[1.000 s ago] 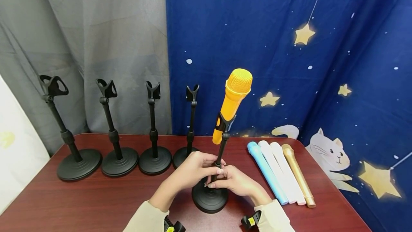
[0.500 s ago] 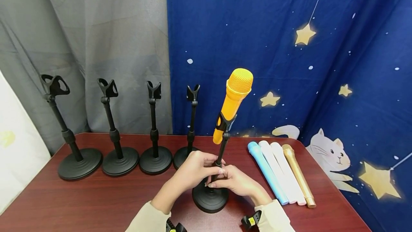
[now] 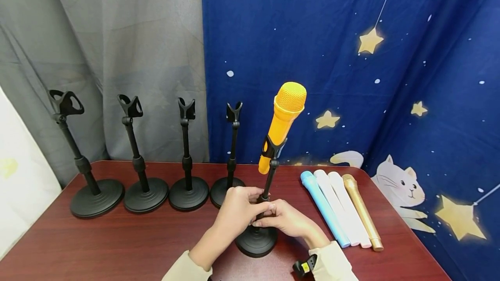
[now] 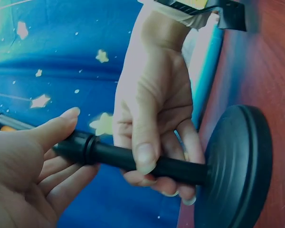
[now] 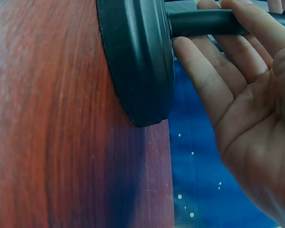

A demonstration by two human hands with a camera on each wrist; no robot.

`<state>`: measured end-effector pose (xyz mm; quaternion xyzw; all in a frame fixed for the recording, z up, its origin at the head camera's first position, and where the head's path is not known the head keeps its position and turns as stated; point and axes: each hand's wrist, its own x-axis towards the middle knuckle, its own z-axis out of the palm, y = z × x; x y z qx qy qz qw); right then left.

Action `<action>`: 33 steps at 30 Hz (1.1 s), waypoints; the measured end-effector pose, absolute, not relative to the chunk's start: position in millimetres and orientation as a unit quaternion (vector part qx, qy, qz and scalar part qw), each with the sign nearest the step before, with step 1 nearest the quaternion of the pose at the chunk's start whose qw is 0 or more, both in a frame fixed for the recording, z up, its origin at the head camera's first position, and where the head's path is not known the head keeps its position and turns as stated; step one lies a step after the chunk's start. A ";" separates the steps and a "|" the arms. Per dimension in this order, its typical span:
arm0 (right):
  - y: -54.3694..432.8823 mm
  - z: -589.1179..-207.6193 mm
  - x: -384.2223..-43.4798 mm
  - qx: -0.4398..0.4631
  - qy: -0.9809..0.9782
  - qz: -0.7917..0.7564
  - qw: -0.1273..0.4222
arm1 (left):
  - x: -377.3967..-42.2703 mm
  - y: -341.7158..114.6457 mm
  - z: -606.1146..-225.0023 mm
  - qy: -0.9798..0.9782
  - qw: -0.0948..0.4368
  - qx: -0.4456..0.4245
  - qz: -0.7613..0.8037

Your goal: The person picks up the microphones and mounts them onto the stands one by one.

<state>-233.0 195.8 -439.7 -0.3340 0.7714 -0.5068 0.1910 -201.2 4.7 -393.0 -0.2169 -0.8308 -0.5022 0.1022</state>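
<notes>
A black desktop microphone stand (image 3: 256,243) stands upright on the table, its clip holding a tilted yellow microphone (image 3: 287,107). My left hand (image 3: 236,211) is around the collar (image 4: 78,148) halfway up the pole, fingers behind it and thumb on the near side. Below that, my right hand (image 3: 287,219) pinches the lower pole (image 4: 180,170) between thumb and fingers, just above the round base (image 5: 137,61). In the left wrist view the left thumb lies close to the collar; whether it presses there I cannot tell.
Several more black stands with bare clips, such as the leftmost stand (image 3: 91,185), line the table's back left. At right lie a blue microphone (image 3: 324,209), two white ones (image 3: 349,211) and a gold one (image 3: 363,214). Curtains (image 3: 297,34) hang behind the red-brown table (image 3: 129,246).
My left hand has rolled a little around the collar, its wrist and sleeve shifting right and down. The right hand, stand and yellow microphone stay in place.
</notes>
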 end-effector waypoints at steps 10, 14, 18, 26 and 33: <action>195.9 -442.1 -233.2 -0.332 0.771 -0.509 0.192 | -196.4 16.1 -397.1 -0.852 0.199 -0.169 -0.454; 195.8 -441.7 -233.0 -0.330 0.769 -0.512 0.195 | -195.1 18.0 -398.7 -0.854 0.213 -0.153 -0.448; 196.5 -441.3 -232.7 -0.333 0.769 -0.511 0.193 | -193.1 20.5 -400.0 -0.859 0.228 -0.137 -0.438; 197.0 -444.3 -233.3 -0.342 0.766 -0.512 0.183 | -198.5 15.3 -396.7 -0.840 0.158 -0.168 -0.491; 196.0 -443.9 -234.5 -0.334 0.770 -0.510 0.188 | -213.7 -5.4 -393.9 -0.784 0.030 -0.212 -0.582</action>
